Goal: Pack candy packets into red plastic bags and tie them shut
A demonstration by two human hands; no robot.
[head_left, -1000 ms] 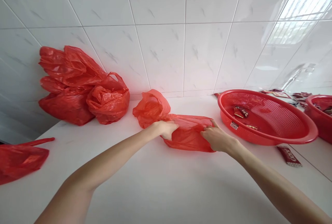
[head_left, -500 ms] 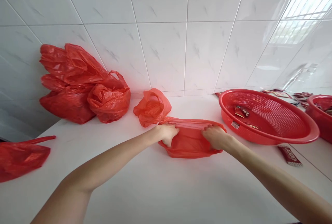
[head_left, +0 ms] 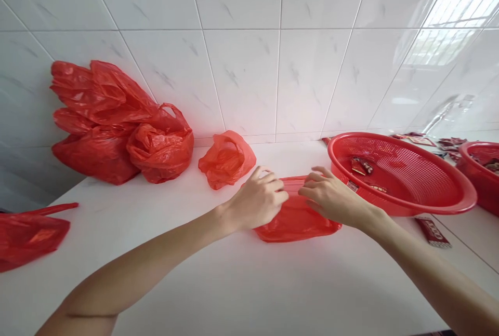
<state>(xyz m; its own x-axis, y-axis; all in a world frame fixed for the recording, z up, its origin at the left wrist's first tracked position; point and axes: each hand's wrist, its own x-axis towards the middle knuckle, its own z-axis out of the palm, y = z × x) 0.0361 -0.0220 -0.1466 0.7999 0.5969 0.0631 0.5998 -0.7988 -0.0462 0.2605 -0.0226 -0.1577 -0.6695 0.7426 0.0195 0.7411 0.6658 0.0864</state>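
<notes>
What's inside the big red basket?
Small packets lie on the bottom of the basket. Another packet shows by the near side, partly hidden by the rim. I can't see what's tucked lower behind that side.

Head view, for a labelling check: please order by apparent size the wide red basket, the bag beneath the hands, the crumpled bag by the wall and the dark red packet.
1. Wide basket
2. Bag beneath left hand and right hand, partly hidden
3. Crumpled bag
4. Dark red packet
</notes>
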